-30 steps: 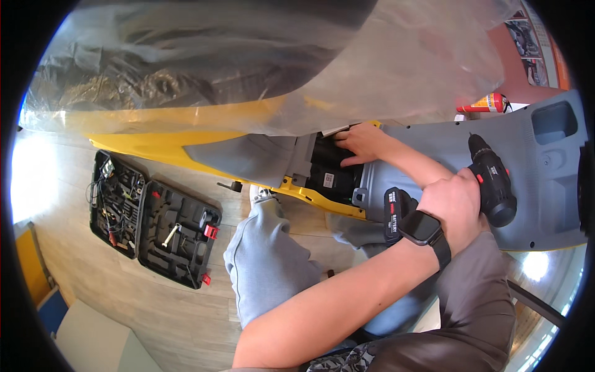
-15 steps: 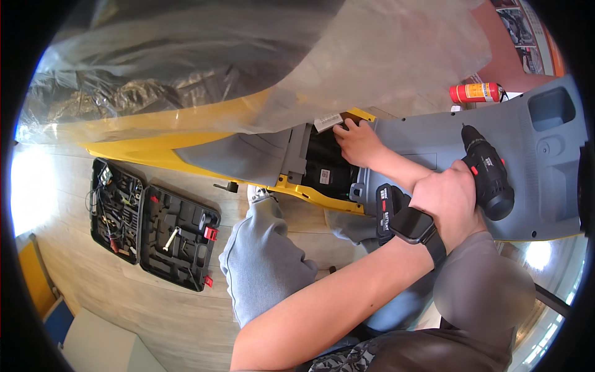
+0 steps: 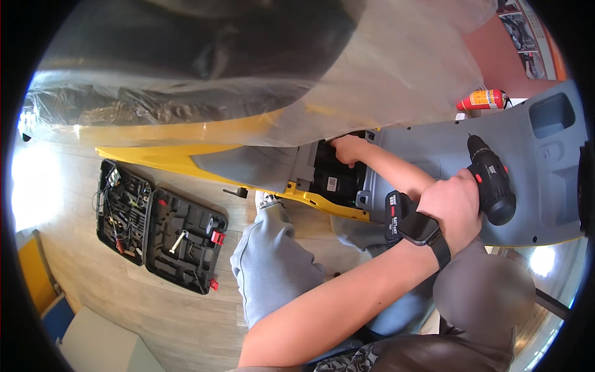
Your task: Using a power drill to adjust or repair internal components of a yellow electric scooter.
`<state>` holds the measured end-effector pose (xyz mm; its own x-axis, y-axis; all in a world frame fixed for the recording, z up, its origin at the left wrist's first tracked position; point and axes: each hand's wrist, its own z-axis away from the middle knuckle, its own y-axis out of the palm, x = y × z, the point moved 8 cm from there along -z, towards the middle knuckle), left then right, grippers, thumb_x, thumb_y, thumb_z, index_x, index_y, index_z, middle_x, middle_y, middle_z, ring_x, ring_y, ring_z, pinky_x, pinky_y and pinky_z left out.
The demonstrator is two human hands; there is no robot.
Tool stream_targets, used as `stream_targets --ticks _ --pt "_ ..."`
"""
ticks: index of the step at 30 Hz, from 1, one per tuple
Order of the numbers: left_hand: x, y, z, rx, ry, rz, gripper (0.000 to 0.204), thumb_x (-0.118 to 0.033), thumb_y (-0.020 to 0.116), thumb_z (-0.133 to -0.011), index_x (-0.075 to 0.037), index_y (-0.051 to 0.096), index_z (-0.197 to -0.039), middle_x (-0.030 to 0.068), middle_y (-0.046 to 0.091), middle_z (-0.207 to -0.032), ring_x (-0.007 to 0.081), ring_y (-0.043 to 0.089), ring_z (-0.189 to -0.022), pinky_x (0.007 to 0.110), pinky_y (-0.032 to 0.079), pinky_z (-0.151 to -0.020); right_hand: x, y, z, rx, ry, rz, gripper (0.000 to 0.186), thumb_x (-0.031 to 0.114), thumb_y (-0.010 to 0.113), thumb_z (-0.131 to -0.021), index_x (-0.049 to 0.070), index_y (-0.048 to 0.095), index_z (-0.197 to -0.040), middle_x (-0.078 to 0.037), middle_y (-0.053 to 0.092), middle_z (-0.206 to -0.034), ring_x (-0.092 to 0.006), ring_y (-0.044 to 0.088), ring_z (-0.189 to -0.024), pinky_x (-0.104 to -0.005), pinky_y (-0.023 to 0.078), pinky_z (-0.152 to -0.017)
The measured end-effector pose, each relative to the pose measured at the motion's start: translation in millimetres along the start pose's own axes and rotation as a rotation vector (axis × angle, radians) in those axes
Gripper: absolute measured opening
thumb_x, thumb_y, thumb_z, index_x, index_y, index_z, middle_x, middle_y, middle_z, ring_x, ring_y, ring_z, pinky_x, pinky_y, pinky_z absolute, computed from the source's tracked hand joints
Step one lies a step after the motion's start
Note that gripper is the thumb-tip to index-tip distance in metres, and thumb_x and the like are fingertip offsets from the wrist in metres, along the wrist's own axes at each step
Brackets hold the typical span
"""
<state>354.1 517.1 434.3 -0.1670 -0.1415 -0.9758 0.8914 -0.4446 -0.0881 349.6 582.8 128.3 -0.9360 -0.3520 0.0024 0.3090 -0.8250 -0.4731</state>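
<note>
My left hand (image 3: 451, 201), with a smartwatch (image 3: 420, 229) on its wrist, grips a black cordless drill (image 3: 491, 180) above a grey plastic floorboard panel (image 3: 409, 146). The drill's bit points toward the far side; its battery pack (image 3: 395, 217) shows left of the hand. Crossing beneath, my right arm reaches left to a black-lined compartment (image 3: 341, 177) in the yellow and grey vehicle body. My right hand (image 3: 351, 150) is at the compartment's far edge, its fingers curled and partly hidden. What they hold cannot be made out. A white label (image 3: 332, 184) lies inside the compartment.
Clear plastic sheeting (image 3: 396, 74) hangs over the far side and the yellow bodywork (image 3: 149, 158). On the wooden floor at left lies an opened black tool case (image 3: 186, 273), with a wrench (image 3: 178, 242) in it. A red fire extinguisher (image 3: 483, 100) lies beyond the panel.
My right hand's fingers have curled in at the compartment's far edge; the white label beside them has gone from sight. My left hand still holds the drill. The whole view has shifted slightly.
</note>
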Motion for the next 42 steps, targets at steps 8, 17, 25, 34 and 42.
stream_targets --ticks 8,17,25,34,42 --pt "2 -1 3 -0.007 0.026 0.038 0.04 -0.02 0.069 -0.081 0.009 0.054 -0.105 0.0248 0.071 -0.086 0.0385 0.071 -0.085 0.045 0.058 -0.074 3 26 -50 -0.145 -0.201 0.579 0.036 0.009 0.067 -0.082 0.01 0.071 -0.117 -0.013 0.072 -0.115 -0.0272 0.072 -0.099 -0.0404 0.057 -0.084" --pt "-5 -1 2 -0.027 0.06 0.067 0.04 -0.02 0.071 -0.08 0.008 0.054 -0.104 0.0253 0.071 -0.087 0.0392 0.071 -0.085 0.045 0.058 -0.075 -27 29 -60 -0.369 -0.24 0.584 0.023 0.01 0.066 -0.084 0.007 0.076 -0.104 -0.016 0.073 -0.109 -0.0319 0.071 -0.103 -0.0425 0.058 -0.083" --pt "2 -5 6 -0.043 0.051 0.056 0.038 -0.018 0.07 -0.08 0.008 0.054 -0.103 0.0249 0.071 -0.087 0.039 0.072 -0.084 0.045 0.058 -0.075 12 9 -18 -0.031 -0.204 0.578 0.036 0.004 0.082 -0.066 0.004 0.075 -0.101 -0.018 0.073 -0.104 -0.0338 0.071 -0.1 -0.0431 0.058 -0.079" --pt "1 -1 7 -0.076 0.056 0.017 0.035 -0.014 0.071 -0.078 0.007 0.058 -0.103 0.019 0.072 -0.083 0.0322 0.073 -0.081 0.038 0.058 -0.073 -4 19 -38 -0.006 -0.188 0.53 0.042 -0.002 0.08 -0.065 0.0 0.072 -0.106 -0.018 0.074 -0.102 -0.0295 0.071 -0.101 -0.041 0.058 -0.079" --pt "2 1 4 -0.041 0.059 0.06 0.036 -0.017 0.07 -0.078 0.007 0.057 -0.101 0.022 0.071 -0.084 0.0359 0.072 -0.081 0.043 0.058 -0.073 13 1 1 -0.042 -0.114 0.57 0.025 0.001 0.073 -0.073 0.004 0.075 -0.098 -0.014 0.075 -0.099 -0.0281 0.073 -0.097 -0.0398 0.058 -0.078"
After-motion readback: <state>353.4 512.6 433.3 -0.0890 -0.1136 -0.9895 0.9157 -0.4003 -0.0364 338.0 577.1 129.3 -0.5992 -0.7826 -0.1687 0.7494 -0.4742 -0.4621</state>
